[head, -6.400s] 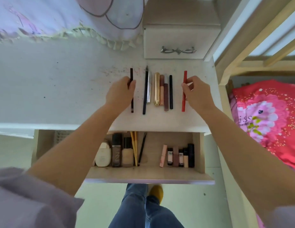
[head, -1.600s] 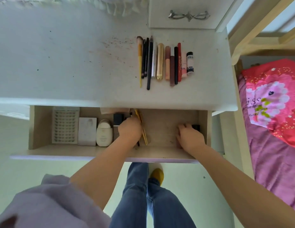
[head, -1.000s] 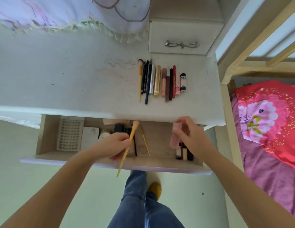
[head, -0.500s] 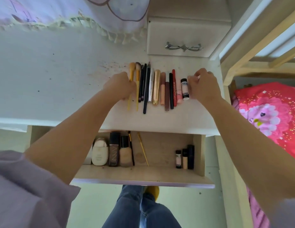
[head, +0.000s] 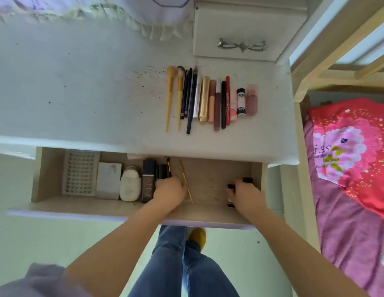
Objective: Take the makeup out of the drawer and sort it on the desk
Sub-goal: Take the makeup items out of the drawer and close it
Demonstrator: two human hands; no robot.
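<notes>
A sorted row of makeup lies on the white desk (head: 101, 93), from two yellow-handled brushes (head: 175, 93) on the left, past a gold tube (head: 205, 99), to a pink bottle (head: 251, 99) on the right. Below it the wooden drawer (head: 208, 185) stands open. Inside it, my left hand (head: 169, 190) has its fingers curled over the lower end of a thin black brush (head: 168, 167), and a thin yellow brush (head: 185, 179) lies just to its right. My right hand (head: 245, 195) is closed over small black-capped tubes (head: 230, 189) at the drawer's right end, hiding most of them.
The drawer's left half holds a white grid tray (head: 80, 172), a white box (head: 108, 181), a cream bottle (head: 130, 186) and a dark foundation bottle (head: 148, 179). A small drawer unit (head: 242, 45) stands at the desk's back. A wooden-framed bed with pink bedding (head: 347, 146) is to the right.
Half a second ago both hands were on the desk at the two ends of the row. They have let go of a yellow brush and a pink bottle there and dropped into the drawer.
</notes>
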